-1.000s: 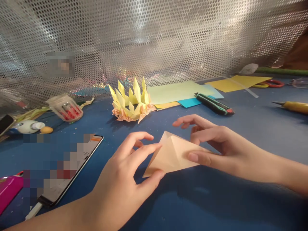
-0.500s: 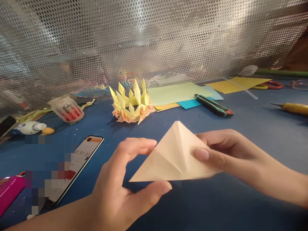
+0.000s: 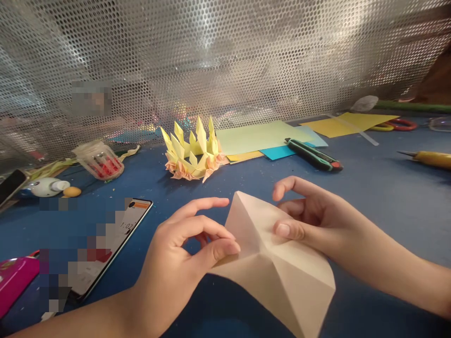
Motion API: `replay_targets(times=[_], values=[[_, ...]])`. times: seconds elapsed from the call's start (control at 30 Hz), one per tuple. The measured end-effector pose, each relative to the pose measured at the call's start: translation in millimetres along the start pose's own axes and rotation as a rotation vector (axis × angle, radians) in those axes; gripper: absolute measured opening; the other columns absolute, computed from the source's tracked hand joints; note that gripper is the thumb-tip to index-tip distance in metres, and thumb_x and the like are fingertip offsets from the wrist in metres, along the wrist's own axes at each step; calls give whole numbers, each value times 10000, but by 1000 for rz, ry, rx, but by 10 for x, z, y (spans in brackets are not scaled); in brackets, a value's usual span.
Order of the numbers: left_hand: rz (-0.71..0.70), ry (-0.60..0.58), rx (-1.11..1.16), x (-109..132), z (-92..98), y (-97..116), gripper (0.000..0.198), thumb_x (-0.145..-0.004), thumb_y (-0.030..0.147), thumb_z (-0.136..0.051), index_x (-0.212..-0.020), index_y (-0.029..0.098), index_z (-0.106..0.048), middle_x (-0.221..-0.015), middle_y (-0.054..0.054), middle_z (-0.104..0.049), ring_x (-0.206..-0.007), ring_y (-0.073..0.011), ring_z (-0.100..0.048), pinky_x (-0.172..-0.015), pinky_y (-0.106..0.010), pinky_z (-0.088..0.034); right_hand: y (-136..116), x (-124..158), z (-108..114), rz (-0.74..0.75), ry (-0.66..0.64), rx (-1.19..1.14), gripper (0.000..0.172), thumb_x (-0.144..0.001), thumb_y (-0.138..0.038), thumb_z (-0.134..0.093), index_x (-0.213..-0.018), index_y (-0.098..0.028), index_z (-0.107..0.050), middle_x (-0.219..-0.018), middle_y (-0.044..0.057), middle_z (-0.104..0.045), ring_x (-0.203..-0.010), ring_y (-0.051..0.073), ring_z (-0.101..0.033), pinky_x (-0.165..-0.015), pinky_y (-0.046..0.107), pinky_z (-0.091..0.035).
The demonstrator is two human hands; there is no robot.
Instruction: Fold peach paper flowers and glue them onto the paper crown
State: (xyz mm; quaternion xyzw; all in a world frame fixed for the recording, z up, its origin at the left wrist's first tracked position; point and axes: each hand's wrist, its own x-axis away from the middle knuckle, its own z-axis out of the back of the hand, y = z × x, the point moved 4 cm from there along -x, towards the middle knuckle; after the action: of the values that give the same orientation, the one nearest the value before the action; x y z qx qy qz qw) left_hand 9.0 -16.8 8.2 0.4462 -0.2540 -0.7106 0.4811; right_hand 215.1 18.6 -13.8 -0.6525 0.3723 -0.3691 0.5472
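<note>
A pale peach sheet of paper [image 3: 271, 267], with creases that meet near its middle, is held up between both hands over the blue table. My left hand [image 3: 192, 246] pinches its left side between thumb and fingers. On the upper right part of the sheet, my right hand [image 3: 310, 216] presses its thumb on the face, other fingers behind or beyond the edge. Beyond the hands stands a folded paper crown [image 3: 193, 155] of yellow points with peach pieces along its base.
A phone [image 3: 116, 249], partly pixelated, lies at left near a tilted plastic jar [image 3: 100, 162] with red bits and a white bottle [image 3: 44, 187]. Behind are coloured paper sheets [image 3: 257, 136], a utility knife [image 3: 313, 155], a yellow-handled awl [image 3: 428, 158] and a perforated metal screen [image 3: 225, 61].
The paper was folded into a triangle and is now opened out, its lower part hanging towards me. My left hand, earlier spread around the left corner, has closed on the sheet.
</note>
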Motion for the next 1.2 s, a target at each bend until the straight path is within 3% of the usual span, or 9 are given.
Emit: replay_targets(times=[0.1,0.23,0.4,0.5,0.63,0.87,1.1,1.2], values=[[-32,11,-44,40,7,4,117,-720,341,-868,-730,274,-773,-1285,-58,-681,-1084,-261,-676,-768,-307,-603,-11,-18,-8,10,33,25,351,-667,-307,-898,-739,-189,-576,-647,-48,-606,-560,75,-547,-487,141,-416],[-74,40,-166,51,-3,13,155,-662,263,-903,-760,289,-786,-1344,-56,-622,-1037,-243,-674,-910,-407,-580,4,-27,-12,22,45,90,277,-669,-345,-885,-709,-178,-668,-674,-23,-620,-592,86,-542,-522,167,-431],[-94,-14,-70,12,-39,57,139,-726,136,-835,-783,248,-775,-996,-22,-767,-902,-185,-736,-799,-268,-606,58,14,-40,-19,-67,57,242,-693,-355,-873,-873,-234,-765,-796,-3,-718,-715,127,-642,-623,191,-509],[-112,5,-32,9,-32,71,190,-715,110,-842,-829,238,-760,-917,9,-795,-859,-162,-749,-788,-223,-600,55,36,-88,-67,-157,17,295,-678,-303,-890,-953,-296,-784,-899,-23,-751,-803,132,-684,-667,175,-538],[-116,34,-11,10,-34,59,191,-705,109,-854,-807,234,-750,-819,29,-798,-754,-153,-753,-730,-209,-609,28,40,-150,-89,-229,-30,335,-690,-219,-883,-986,-316,-761,-870,-52,-724,-739,112,-691,-628,165,-552],[-99,-2,69,6,-51,55,176,-734,57,-809,-761,227,-772,-769,32,-799,-692,-137,-757,-671,-174,-603,64,31,-121,-83,-196,-44,373,-708,-256,-880,-1042,-291,-718,-922,-24,-710,-832,131,-674,-700,204,-564],[-76,-8,63,7,-54,36,196,-781,33,-725,-750,221,-769,-774,17,-784,-708,-135,-728,-656,-195,-583,38,26,-112,-6,-150,30,241,-709,-221,-862,-905,-257,-726,-808,-44,-677,-686,83,-618,-585,144,-494],[-81,-8,44,10,-57,25,176,-792,51,-719,-741,215,-760,-756,13,-764,-678,-125,-693,-647,-205,-563,62,18,-79,35,-71,123,242,-691,-254,-873,-889,-258,-732,-746,-41,-642,-642,90,-597,-554,157,-489]])
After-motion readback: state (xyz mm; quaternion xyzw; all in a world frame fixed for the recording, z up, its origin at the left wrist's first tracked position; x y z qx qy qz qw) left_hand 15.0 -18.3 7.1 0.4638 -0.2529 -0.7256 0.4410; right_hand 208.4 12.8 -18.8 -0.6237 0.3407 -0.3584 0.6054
